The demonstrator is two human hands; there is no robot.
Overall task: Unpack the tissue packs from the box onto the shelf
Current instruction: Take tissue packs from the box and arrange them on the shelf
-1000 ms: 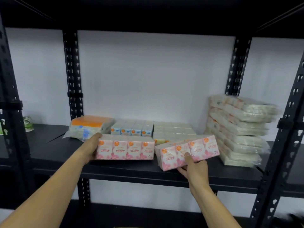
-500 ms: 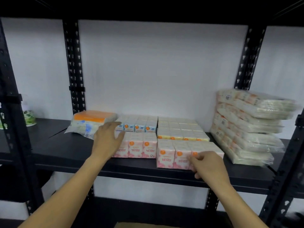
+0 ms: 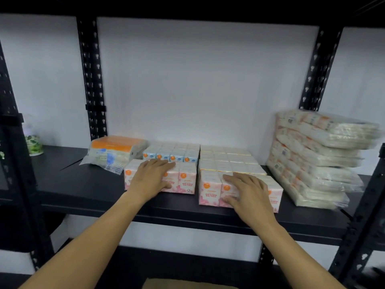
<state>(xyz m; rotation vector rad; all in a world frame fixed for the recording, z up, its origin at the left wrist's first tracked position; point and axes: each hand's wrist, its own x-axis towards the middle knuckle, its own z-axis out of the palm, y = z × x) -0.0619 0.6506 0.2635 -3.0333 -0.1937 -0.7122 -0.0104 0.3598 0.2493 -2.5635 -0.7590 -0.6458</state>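
A person's two bare forearms reach up to a black metal shelf [image 3: 87, 184] against a white wall. The left hand [image 3: 151, 177] lies flat, fingers spread and relaxed, on top of a pink rose-printed multipack of mini tissues [image 3: 183, 181] at the shelf's front. The right hand [image 3: 249, 191] rests the same way, fingers straight and spread, on a second pink multipack of mini tissues [image 3: 209, 189] just to its own side, a narrow gap between the two packs. Beyond the left hand's fingertips sits a blue-printed tissue multipack [image 3: 173, 153]; beyond the right hand's fingertips, pale yellow tissue multipacks [image 3: 227, 158]. Left of the left hand lies an orange-topped soft tissue pack in clear plastic [image 3: 114, 150]. Right of the right hand, a leaning stack of plastic-wrapped white tissue packs [image 3: 316, 155]. A brown cardboard box edge [image 3: 187, 283] shows at bottom, between the forearms.
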